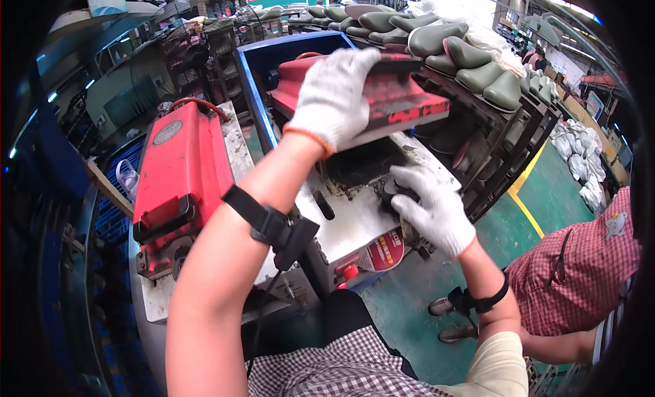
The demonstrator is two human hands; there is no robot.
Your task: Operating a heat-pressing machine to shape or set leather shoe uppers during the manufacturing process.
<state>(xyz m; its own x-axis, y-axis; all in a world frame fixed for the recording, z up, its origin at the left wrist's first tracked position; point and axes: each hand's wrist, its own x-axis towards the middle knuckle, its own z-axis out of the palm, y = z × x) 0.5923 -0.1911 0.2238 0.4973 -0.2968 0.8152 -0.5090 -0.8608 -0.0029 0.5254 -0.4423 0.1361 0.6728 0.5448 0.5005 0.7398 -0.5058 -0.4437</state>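
red cover (pixel 402 90) raised, left fingers (pixel 360 60) gripping it, right fingers (pixel 411 176) curled at white machine (pixel 355 228), their hold unclear

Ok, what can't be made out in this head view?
In the head view:
Left hand: palm hidden behind its own back.
Dark thing at the right hand: partly covered by that hand; kind unclear.
Opening: inside lost in shadow beneath the raised red cover.
Co-worker: head cut off by the right rim.

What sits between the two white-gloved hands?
Between the left hand and right hand, the head view shows part of the red cover and the dark opening in the white machine top.
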